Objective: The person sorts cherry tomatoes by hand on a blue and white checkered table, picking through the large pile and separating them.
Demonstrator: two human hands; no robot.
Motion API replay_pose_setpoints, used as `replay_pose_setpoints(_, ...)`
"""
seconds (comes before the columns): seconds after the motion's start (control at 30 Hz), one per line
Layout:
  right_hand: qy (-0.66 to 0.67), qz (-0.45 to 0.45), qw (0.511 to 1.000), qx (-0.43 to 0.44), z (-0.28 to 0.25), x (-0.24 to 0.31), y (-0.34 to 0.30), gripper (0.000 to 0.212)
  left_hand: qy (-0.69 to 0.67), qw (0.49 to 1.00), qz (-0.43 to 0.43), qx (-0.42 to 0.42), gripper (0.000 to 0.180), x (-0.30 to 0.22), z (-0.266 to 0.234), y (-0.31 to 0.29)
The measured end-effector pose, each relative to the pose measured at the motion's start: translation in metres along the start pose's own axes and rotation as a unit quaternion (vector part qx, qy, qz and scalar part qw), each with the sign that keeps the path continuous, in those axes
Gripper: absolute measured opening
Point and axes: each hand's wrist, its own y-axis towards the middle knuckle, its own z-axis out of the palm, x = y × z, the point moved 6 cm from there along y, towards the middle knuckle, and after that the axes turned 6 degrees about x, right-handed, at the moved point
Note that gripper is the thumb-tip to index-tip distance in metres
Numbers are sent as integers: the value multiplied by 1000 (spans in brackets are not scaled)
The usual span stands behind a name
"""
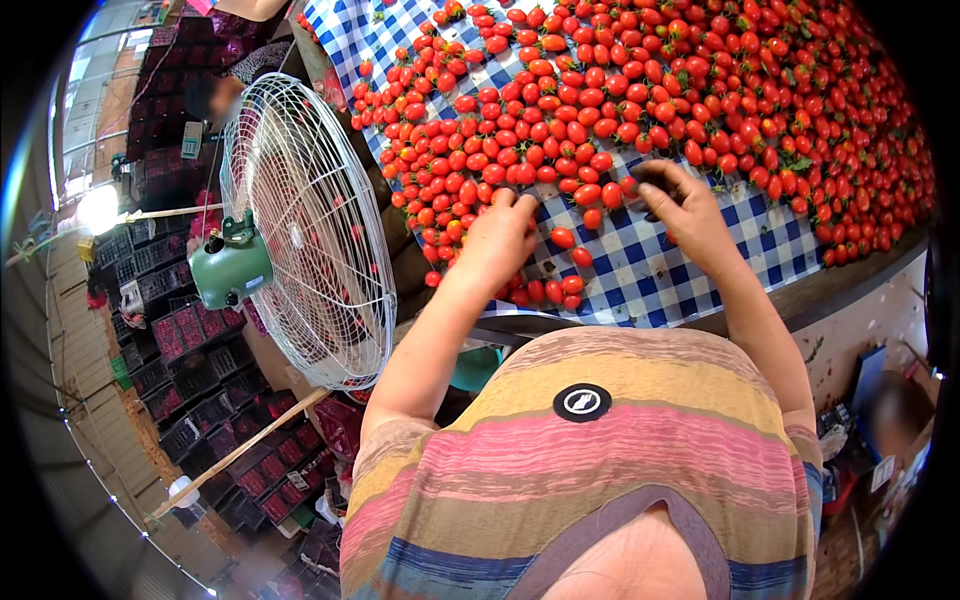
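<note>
Many red cherry tomatoes (590,97) lie spread over a blue and white checked cloth (640,270). My left hand (499,238) rests at the near edge of the pile, fingers bent downward among the tomatoes; what is under its fingertips is hidden. To its right, my right hand (688,212) reaches over the cloth with thumb and forefinger apart. One cherry tomato (628,187) sits right at those fingertips. A speck of red shows below the right palm, too small to make out. Between my hands lie a few loose tomatoes (563,238).
A large caged fan (310,230) with a green motor stands close by my left arm. Stacked dark crates (205,325) with red contents fill the floor on the left. Tomatoes are heaped thickest on the right, above the table's dark edge (850,290). Other people are partly visible.
</note>
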Motion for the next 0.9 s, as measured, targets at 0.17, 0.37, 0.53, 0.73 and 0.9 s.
replay_pose_setpoints(0.17, 97, 94, 989, 67, 21, -12, -3, 36, -313, 947, 35, 65, 44, -36, -34, 21)
replay_pose_setpoints(0.37, 494, 110, 862, 26, -16, -21, 6, 35, -183, 946, 238, -125, 36, -119, -83, 79)
replay_pose_setpoints(0.53, 537, -44, 837, -91, -82, -8, 7, 28, 49, 951, 229, -201, 29, -148, -40, 131)
replay_pose_setpoints(0.73, 554, -45, 810, -185, -94, -5, -4, 30, 10, 952, 244, -185, 39, -125, 2, 94)
replay_pose_setpoints(0.9, 573, -33, 807, -139, -78, -1, -1, 28, -57, 977, 111, -174, 44, -17, -8, 35)
